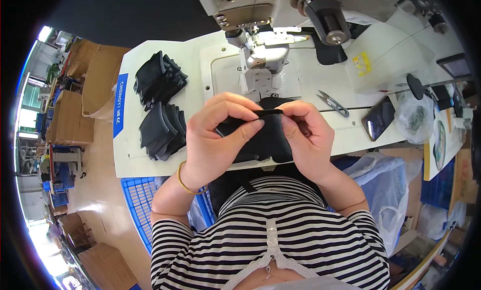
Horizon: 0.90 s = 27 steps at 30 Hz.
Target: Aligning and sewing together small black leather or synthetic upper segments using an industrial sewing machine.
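Between my two hands I hold a black fabric piece by its upper edge, in front of the sewing machine. My left hand pinches that edge between thumb and fingers. My right hand pinches the same edge a little further right, with its thumb on the near side. The lower part of the piece hangs down over the table's front edge. Left of my hands, two stacks of black fabric pieces lie on the white table: a far stack and a near stack.
To the right lie thread snips, a phone and a clear plastic bag. Below the table stand a blue basket at left and a translucent plastic bag at right. Cardboard boxes stand on the left.
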{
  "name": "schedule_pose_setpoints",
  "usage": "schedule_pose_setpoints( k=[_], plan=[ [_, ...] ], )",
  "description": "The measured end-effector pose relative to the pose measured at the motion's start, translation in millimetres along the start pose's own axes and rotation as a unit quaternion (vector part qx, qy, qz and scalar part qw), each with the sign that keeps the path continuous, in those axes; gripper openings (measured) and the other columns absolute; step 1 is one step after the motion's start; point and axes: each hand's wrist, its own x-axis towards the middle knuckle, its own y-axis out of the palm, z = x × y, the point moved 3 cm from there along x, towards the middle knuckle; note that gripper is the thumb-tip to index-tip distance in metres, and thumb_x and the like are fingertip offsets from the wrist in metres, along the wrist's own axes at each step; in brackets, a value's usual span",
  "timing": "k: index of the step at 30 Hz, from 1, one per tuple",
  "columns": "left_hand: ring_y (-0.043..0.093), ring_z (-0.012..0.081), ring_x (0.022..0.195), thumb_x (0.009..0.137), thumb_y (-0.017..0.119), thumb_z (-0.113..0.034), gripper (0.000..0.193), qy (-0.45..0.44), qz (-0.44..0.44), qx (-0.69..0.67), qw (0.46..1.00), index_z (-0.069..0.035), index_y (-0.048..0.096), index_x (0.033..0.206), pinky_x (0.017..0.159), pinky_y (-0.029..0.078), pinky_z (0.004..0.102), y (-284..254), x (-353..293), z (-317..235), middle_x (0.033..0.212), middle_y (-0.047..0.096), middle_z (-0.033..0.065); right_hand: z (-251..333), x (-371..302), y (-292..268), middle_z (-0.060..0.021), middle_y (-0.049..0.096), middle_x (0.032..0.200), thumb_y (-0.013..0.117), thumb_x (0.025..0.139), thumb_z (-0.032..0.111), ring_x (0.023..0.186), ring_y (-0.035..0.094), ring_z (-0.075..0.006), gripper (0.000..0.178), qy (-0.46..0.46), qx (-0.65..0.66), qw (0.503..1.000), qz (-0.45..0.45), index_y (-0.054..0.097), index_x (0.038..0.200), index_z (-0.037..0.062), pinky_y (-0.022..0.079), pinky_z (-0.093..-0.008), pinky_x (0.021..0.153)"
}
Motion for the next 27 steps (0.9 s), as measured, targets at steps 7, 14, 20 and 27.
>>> schedule_pose_setpoints(
  k=[7, 14, 20, 27],
  plan=[
    [0.061, 0.0116, 0.085, 0.077, 0.075, 0.006, 0.012, -0.032, -0.018, -0.043, 0.998, 0.000, 0.067, 0.083, 0.076, 0.047, 0.0229, 4.1, -2.7, 7.4, 0.093, 0.066, 0.0070, -0.2, -1.9, -0.2, -0.0003, 0.062, 0.086, 0.060, 0.096, 0.004, 0.074, 0.056, -0.0023, 0.009, 0.020, -0.052, 0.998, 0.010, 0.062, 0.104, -0.0001, 0.042, -0.0173, 0.063],
    [0.060, 0.0109, 0.083, 0.079, 0.074, 0.005, 0.011, -0.091, -0.070, -0.106, 0.988, 0.001, 0.068, 0.086, 0.075, 0.047, 0.0228, 7.6, 0.1, 2.2, 0.091, 0.066, 0.0060, 1.8, 1.6, 2.6, -0.0024, 0.065, 0.087, 0.064, 0.094, 0.005, 0.074, 0.059, -0.0039, 0.009, 0.016, -0.057, 0.998, -0.006, 0.063, 0.101, -0.0006, 0.046, -0.0187, 0.064],
    [0.060, 0.0093, 0.082, 0.082, 0.072, 0.004, 0.014, -0.028, 0.009, -0.026, 0.999, 0.001, 0.070, 0.096, 0.074, 0.047, 0.0217, 6.4, 3.4, 3.0, 0.088, 0.066, 0.0044, 1.0, 1.6, 2.1, -0.0032, 0.065, 0.087, 0.065, 0.093, 0.004, 0.075, 0.061, -0.0058, 0.009, 0.006, -0.079, 0.997, -0.003, 0.063, 0.100, -0.0003, 0.048, -0.0202, 0.066],
    [0.059, 0.0081, 0.078, 0.082, 0.074, 0.003, 0.012, -0.045, 0.004, -0.033, 0.998, 0.001, 0.070, 0.092, 0.072, 0.046, 0.0213, 8.1, 4.0, 7.3, 0.085, 0.066, 0.0030, -2.0, 2.8, 4.8, -0.0034, 0.065, 0.088, 0.065, 0.093, 0.005, 0.075, 0.061, -0.0063, 0.008, -0.009, -0.071, 0.997, -0.009, 0.062, 0.099, -0.0001, 0.049, -0.0209, 0.066]
  ],
)
